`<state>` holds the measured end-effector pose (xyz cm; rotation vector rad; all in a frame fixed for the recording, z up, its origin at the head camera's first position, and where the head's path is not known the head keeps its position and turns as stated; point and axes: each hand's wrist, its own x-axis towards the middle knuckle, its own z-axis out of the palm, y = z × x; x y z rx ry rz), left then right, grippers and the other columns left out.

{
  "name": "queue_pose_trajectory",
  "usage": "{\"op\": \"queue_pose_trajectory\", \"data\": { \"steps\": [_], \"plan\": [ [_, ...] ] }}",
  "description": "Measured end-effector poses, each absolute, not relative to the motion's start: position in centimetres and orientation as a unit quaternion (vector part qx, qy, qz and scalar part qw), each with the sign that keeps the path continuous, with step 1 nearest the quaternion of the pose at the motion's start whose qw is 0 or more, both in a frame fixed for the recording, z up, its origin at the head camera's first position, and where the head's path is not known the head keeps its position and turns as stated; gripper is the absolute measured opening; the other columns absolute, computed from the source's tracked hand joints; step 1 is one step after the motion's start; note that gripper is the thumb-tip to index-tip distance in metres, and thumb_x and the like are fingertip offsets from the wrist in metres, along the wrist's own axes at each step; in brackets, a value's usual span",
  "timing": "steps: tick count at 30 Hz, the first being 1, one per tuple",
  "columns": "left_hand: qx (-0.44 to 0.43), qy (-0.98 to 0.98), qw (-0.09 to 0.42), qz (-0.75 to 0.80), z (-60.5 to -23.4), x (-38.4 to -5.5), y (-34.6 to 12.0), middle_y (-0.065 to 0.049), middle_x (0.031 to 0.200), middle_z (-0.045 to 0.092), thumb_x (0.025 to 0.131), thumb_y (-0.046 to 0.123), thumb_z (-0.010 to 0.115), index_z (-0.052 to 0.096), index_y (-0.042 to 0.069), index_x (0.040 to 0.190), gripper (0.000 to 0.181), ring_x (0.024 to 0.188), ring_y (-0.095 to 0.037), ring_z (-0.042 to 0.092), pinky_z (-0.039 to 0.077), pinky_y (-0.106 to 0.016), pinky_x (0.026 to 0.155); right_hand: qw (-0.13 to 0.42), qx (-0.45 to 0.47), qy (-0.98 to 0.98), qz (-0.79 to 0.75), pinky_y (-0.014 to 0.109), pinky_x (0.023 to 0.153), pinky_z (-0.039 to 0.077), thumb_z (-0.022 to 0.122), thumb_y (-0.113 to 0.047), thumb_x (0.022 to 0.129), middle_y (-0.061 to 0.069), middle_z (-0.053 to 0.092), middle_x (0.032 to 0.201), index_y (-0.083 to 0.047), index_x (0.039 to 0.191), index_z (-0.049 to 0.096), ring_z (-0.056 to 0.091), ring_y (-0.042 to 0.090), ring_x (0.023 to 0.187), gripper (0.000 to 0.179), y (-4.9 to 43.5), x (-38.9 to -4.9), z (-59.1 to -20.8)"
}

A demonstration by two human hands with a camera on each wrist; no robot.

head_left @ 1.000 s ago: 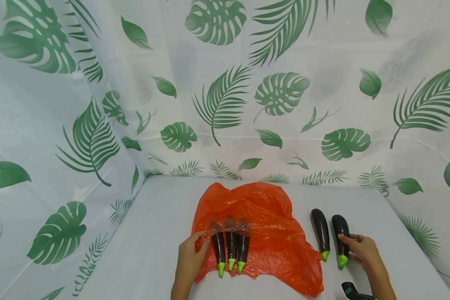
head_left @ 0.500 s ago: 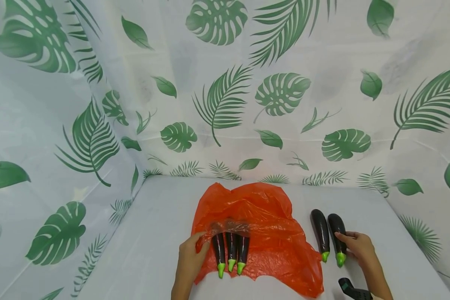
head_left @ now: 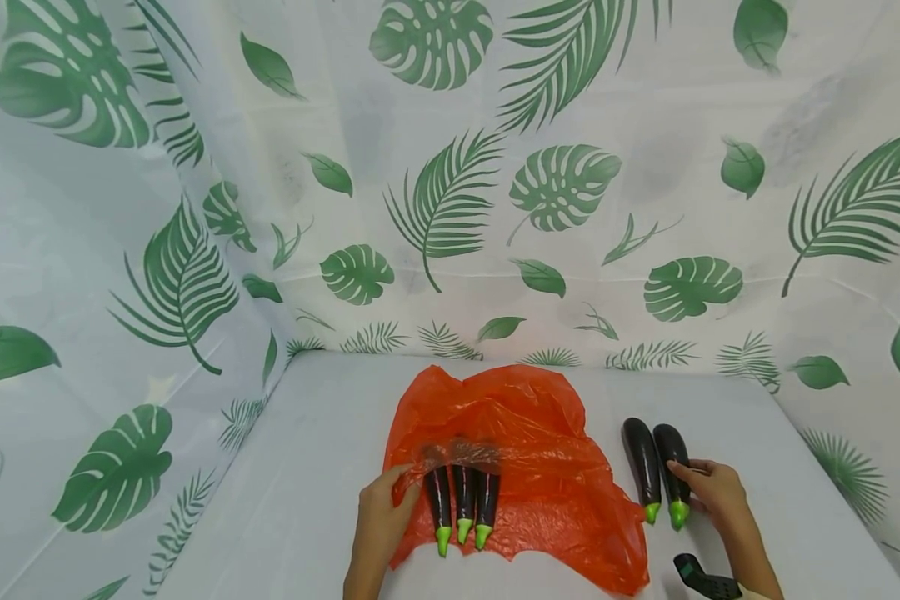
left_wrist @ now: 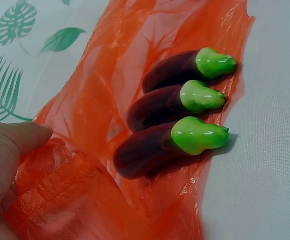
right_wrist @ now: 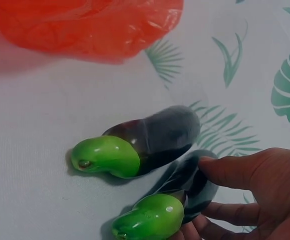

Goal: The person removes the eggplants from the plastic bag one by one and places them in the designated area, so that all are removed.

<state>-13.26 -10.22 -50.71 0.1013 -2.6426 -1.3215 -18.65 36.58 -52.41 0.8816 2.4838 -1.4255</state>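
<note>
My left hand (head_left: 378,517) pinches the left part of the mouth of a red plastic bag (head_left: 547,508), holding its upper layer up. Three dark purple eggplants lie side by side at the opening, the middle eggplant (head_left: 463,496) among them. Their green stem ends point toward me, and their far ends are under the translucent red film. To the right of the bag, my right hand (head_left: 722,492) grips an eggplant (head_left: 669,442), thumb on top and fingers beneath in the right wrist view. Close along its left side lies another eggplant (right_wrist: 159,135).
A white table (head_left: 307,450) carries everything. Leaf-patterned white sheeting (head_left: 450,308) stands behind it and along both sides. A black device (head_left: 708,579) sits at my right wrist. The bag's right corner reaches near the stem of the neighbouring eggplant.
My right hand has shifted its eggplant slightly left and away from me, narrowing the gap to the neighbouring eggplant. My left hand and the bag look much the same.
</note>
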Motion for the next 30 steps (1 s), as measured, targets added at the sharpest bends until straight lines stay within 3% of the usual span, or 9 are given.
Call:
{"op": "queue_pose_trajectory", "data": {
  "steps": [10, 18, 30],
  "plan": [
    [0.037, -0.887, 0.090, -0.451, -50.6, -13.3, -10.3, -0.004, 0.108, 0.072, 0.090, 0.016, 0.067, 0.070, 0.012, 0.112, 0.023, 0.104, -0.022, 0.067, 0.053, -0.047, 0.093, 0.068, 0.285, 0.827, -0.479, 0.045, 0.082, 0.057, 0.066, -0.036, 0.090, 0.040, 0.040, 0.134, 0.017, 0.137, 0.034, 0.048, 0.048, 0.117, 0.078, 36.2, -18.7, -52.3],
    [0.028, -0.890, 0.098, -0.445, -50.8, -13.2, -10.3, -0.005, 0.108, 0.072, 0.089, 0.013, 0.068, 0.070, 0.009, 0.112, 0.023, 0.105, -0.024, 0.067, 0.053, -0.047, 0.094, 0.075, 0.305, 0.822, -0.474, 0.054, 0.097, 0.048, 0.065, -0.036, 0.091, 0.040, 0.038, 0.135, 0.015, 0.138, 0.033, 0.046, 0.049, 0.119, 0.076, 35.5, -18.6, -52.2],
    [0.031, -0.888, 0.094, -0.449, -50.7, -13.2, -10.2, -0.005, 0.108, 0.072, 0.089, 0.013, 0.067, 0.070, 0.009, 0.112, 0.024, 0.104, -0.023, 0.067, 0.053, -0.046, 0.093, 0.083, 0.291, 0.829, -0.471, 0.052, 0.093, 0.051, 0.062, -0.041, 0.093, 0.042, 0.036, 0.137, 0.017, 0.140, 0.029, 0.044, 0.051, 0.123, 0.082, 36.1, -18.1, -52.2]
  ]
}}
